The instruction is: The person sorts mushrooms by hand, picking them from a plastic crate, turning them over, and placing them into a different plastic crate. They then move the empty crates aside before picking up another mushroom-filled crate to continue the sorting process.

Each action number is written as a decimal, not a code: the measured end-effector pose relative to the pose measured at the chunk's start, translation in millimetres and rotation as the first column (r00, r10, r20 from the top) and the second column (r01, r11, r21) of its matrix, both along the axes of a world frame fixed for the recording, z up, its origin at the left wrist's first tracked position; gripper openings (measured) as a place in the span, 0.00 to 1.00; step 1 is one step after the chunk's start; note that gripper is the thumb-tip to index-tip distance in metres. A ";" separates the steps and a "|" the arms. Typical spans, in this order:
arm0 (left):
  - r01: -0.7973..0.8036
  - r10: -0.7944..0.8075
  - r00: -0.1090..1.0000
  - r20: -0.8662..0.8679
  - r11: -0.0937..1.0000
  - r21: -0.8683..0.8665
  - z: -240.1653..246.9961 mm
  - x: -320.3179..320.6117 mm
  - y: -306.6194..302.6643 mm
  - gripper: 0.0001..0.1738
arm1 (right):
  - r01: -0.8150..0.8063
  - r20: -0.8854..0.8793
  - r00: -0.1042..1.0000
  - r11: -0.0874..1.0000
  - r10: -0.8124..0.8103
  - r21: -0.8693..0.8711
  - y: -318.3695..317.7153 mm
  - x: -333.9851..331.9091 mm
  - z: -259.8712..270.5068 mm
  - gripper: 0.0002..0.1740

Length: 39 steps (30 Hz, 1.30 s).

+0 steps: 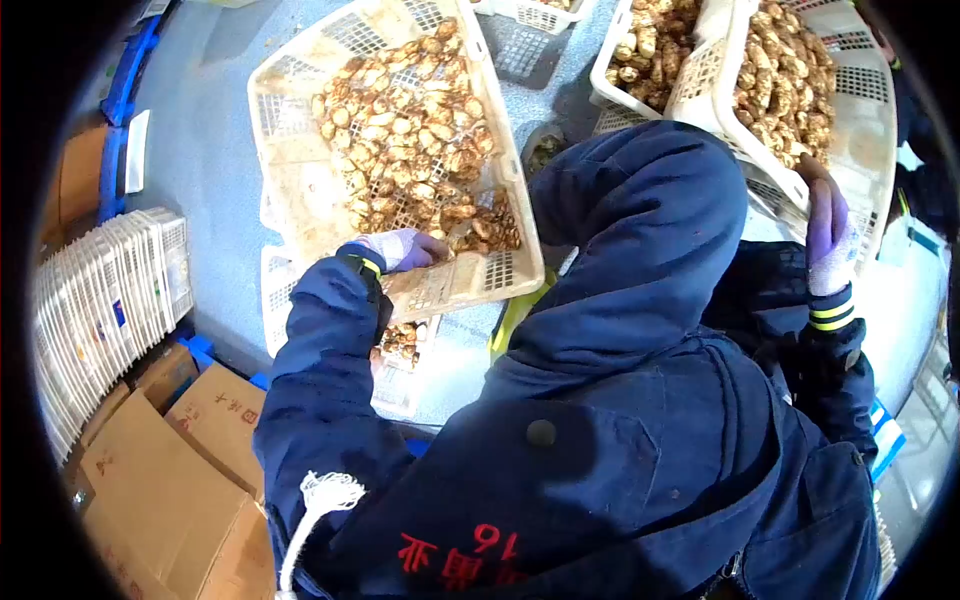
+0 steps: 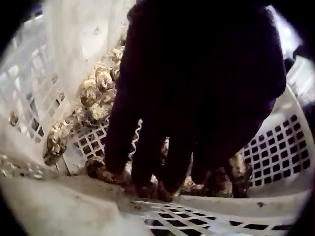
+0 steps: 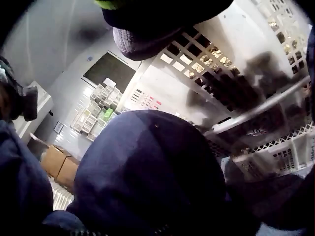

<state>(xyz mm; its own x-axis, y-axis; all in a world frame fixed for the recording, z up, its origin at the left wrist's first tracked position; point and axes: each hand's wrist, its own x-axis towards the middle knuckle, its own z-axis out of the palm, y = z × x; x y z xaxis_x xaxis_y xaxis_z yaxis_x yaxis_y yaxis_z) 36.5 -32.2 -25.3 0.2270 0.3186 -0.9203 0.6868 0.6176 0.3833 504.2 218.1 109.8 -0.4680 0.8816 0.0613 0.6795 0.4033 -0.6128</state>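
Observation:
My left hand [image 1: 400,248], in a white and purple glove, reaches over the near side of a white plastic crate [image 1: 290,180]. Knobbly brown-and-cream pieces [image 1: 410,130], like small tubers or mushrooms, lie across its latticed floor. In the left wrist view the dark hand [image 2: 192,93] points downward, straight fingers spread and tips among the pieces at the crate wall. At far right, my gloved right hand [image 1: 832,225] lies with extended fingers against the rim of a second crate [image 1: 715,75], heaped with similar pieces. Only part of its glove [image 3: 140,42] shows in the right wrist view.
A dark blue hood [image 1: 640,220] fills the middle, between the crates. Another filled crate [image 1: 600,75] stands at the back. Stacked white crates [image 1: 110,310] and flattened cardboard boxes [image 1: 170,480] are at left. A smaller tray [image 1: 400,385] sits below the left crate.

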 end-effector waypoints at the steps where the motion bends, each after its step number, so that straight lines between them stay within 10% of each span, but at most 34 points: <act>1: 0.041 -0.048 0.995 -0.086 0.996 -0.075 5.4 6.5 10.1 0.21 | -0.004 0.022 1.000 1.000 0.004 -0.002 -0.8 -1.1 2.6 0.19; 2: 0.152 -0.121 0.981 -0.151 0.965 0.215 -37.5 -19.2 -7.0 0.25 | 0.003 0.007 1.000 1.000 -0.002 -0.013 -4.4 -8.1 8.1 0.19; 4: -0.345 0.381 0.924 -0.043 0.875 0.339 -48.2 -55.8 -29.8 0.25 | 0.010 0.022 1.000 1.000 -0.010 0.002 -5.1 -7.0 8.7 0.19; 6: -0.488 0.571 0.820 -0.033 0.728 0.482 -44.1 -79.9 -42.7 0.25 | 0.019 -0.009 1.000 1.000 -0.019 -0.014 -4.4 -6.2 4.5 0.19; 8: -0.388 0.554 0.826 -0.103 0.691 0.610 -35.3 -98.2 -52.6 0.24 | 0.006 -0.005 1.000 1.000 -0.006 0.008 -2.5 -0.8 0.3 0.19; 11: -0.674 0.604 0.632 0.487 0.738 -0.041 -7.3 -54.8 -34.4 0.23 | 0.007 0.002 1.000 1.000 -0.007 -0.003 -2.8 -4.1 2.3 0.19; 13: -0.257 0.248 0.947 0.206 0.966 0.017 12.2 12.4 7.1 0.24 | 0.021 0.010 1.000 1.000 -0.021 -0.013 -1.0 -2.6 1.8 0.19; 16: 0.235 -0.312 0.905 0.288 0.933 0.274 -67.5 38.6 21.7 0.22 | -0.011 0.029 1.000 1.000 0.011 0.009 -4.5 -7.8 7.9 0.19; 18: 0.188 -0.192 0.954 0.231 0.981 0.042 -44.3 43.5 43.2 0.23 | -0.005 0.048 0.999 1.000 0.004 0.013 -4.0 -7.7 8.8 0.19; 19: 0.151 -0.137 0.974 0.183 0.986 -0.067 -31.8 46.2 54.0 0.24 | 0.004 0.036 0.999 1.000 -0.005 0.017 -4.4 -6.0 7.5 0.19; 20: -0.107 0.067 0.976 0.205 0.976 0.190 -36.1 36.4 36.4 0.25 | 0.012 0.017 1.000 1.000 -0.012 0.022 -2.9 -4.9 4.2 0.19; 23: -0.488 0.420 0.864 0.276 0.568 0.663 -32.4 -20.6 8.1 0.30 | 0.021 0.008 1.000 1.000 -0.021 0.013 -4.2 -4.1 2.0 0.19; 25: -0.788 0.658 0.607 0.445 0.426 0.445 0.3 -42.3 -3.1 0.29 | -0.017 -0.003 1.000 0.999 0.017 0.035 -1.3 -0.3 -0.3 0.19; 27: -0.765 0.745 0.627 0.227 0.535 0.358 20.2 -45.6 -13.0 0.28 | -0.015 0.023 1.000 0.999 0.014 0.030 -2.2 -7.3 6.1 0.19; 31: -0.722 0.675 0.585 0.449 0.686 -0.090 -12.1 -37.3 -24.7 0.25 | -0.021 0.022 1.000 1.000 0.021 0.023 -2.4 -7.3 4.2 0.19; 33: -0.399 0.391 0.917 0.082 0.887 0.233 -38.1 -16.3 -9.6 0.28 | -0.006 0.026 1.000 1.000 0.006 0.009 -4.1 -8.8 8.4 0.19; 36: -0.542 0.586 0.810 -0.038 0.770 0.336 -58.6 -21.3 13.9 0.29 | -0.005 0.019 1.000 0.999 0.006 -0.036 -6.6 -14.4 14.7 0.20; 37: -0.753 0.721 0.630 0.288 0.476 0.455 -76.2 -29.2 5.4 0.28 | -0.003 0.013 1.000 0.999 0.004 -0.048 -6.8 -14.5 15.4 0.20; 39: -0.665 0.697 0.651 0.300 0.333 0.668 -82.6 -48.3 -8.1 0.28 | -0.007 -0.006 1.000 1.000 0.006 -0.030 -5.5 -11.3 12.4 0.20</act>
<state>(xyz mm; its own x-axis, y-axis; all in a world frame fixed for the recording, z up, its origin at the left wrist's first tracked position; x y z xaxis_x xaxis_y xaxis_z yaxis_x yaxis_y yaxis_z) -11.8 -40.3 -108.0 -0.4007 0.8486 -0.3454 0.1766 0.4414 0.8797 492.9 212.7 122.3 -0.4734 0.8800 0.0381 0.6731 0.3894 -0.6287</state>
